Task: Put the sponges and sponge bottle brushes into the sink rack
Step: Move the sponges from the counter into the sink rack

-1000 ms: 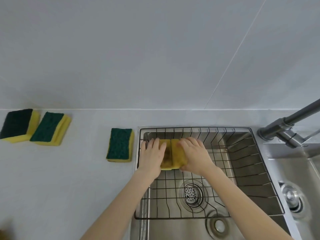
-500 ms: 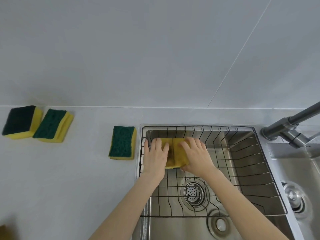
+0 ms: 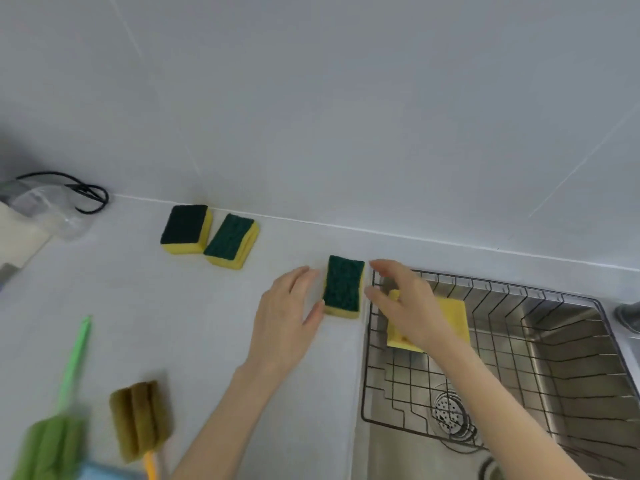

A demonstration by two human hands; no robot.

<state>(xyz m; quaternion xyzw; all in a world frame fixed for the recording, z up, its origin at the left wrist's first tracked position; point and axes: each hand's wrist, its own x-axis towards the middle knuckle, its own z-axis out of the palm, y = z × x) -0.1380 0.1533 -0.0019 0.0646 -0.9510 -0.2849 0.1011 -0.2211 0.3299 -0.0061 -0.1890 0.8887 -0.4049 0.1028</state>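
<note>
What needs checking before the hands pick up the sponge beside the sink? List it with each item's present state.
1. Nearest sponge free on the counter, green side up, nothing on it: ok.
2. Left hand open at its left side, thumb near the lower corner: ok.
3. Right hand open at its right side, no grip closed yet: ok.
4. Sink rack has bare wire floor beside the yellow sponge already in it: ok.
5. Two more sponges near the wall, apart from the target: ok.
6. Bottle brushes, green and brown, on the counter, blurred; exact lie: cannot tell.
</note>
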